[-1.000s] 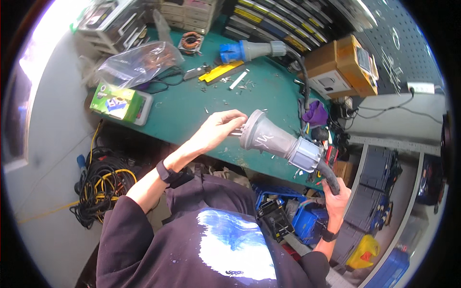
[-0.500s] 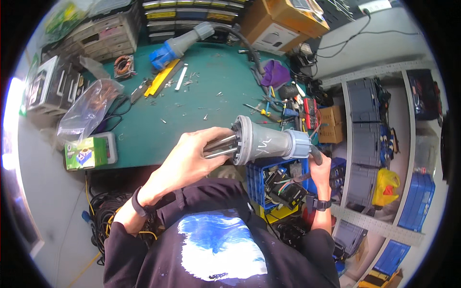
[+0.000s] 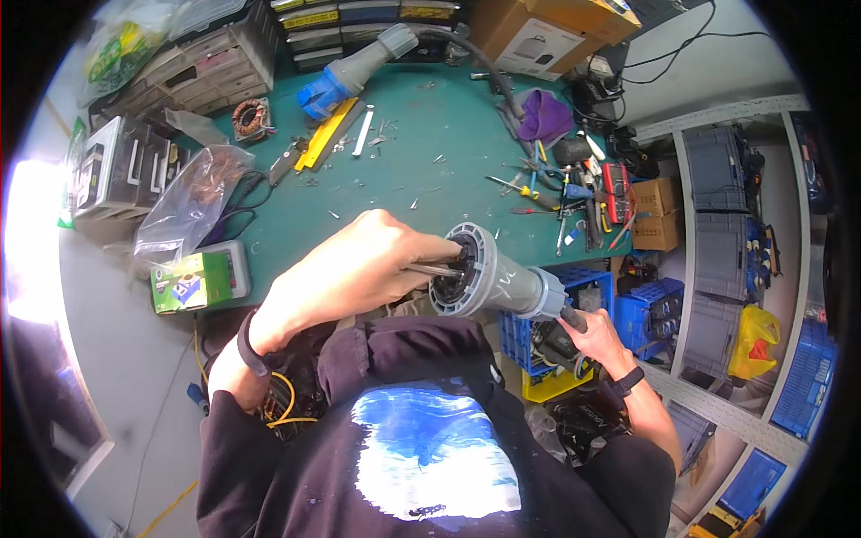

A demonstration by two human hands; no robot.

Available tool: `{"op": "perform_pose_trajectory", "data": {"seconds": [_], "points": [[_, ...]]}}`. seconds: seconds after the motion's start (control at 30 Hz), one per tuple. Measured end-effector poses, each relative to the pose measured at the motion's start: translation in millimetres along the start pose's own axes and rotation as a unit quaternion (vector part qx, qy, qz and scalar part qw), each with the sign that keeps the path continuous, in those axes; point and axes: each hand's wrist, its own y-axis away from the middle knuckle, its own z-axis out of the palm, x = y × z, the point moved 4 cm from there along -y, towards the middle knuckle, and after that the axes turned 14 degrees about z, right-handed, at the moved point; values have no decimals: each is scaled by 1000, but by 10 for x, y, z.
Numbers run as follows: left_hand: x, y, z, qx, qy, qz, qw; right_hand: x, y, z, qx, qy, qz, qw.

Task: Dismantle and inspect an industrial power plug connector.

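Basically, left hand [image 3: 369, 262] pinches metal pins [image 3: 434, 269] at the grey plug [image 3: 513, 285], right hand [image 3: 598, 341] grips its cable [image 3: 572, 317], so twisting could break that pinch.

A workshop, green workbench [image 3: 457, 117] (rather littered), hand tools [image 3: 578, 191], drawer cabinets [image 3: 211, 67], shelves [image 3: 731, 413] of grey cases [image 3: 720, 255]

Light [image 3: 31, 242] glares left of a pale wall [image 3: 152, 377], green workbench [image 3: 386, 184] and white shelving [image 3: 735, 420].

White glare [image 3: 34, 242] far left, black curved fisheye rim [image 3: 839, 36]
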Motion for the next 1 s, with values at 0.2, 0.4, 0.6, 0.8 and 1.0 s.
{"op": "perform_pose_trajectory", "data": {"seconds": [0.2, 0.4, 0.6, 0.8, 1.0], "points": [[-212, 123, 107, 57, 24, -52, 997, 37, -147, 128, 52, -103, 45, 992], [-449, 208, 262, 66, 7, -92, 994, 84, -157, 108, 149, -115, 7, 982], [-577, 218, 614, -142, -52, -149, 977, 184, -87, -44, 152, -60, 39, 986], [-362, -134, 804, -161, -64, -85, 981, 460, 62, -99, 143, -73, 101, 982], [-134, -508, 1097, -195, -25, -62, 979, 860, 171, -37, 139, -71, 169, 973]]}}
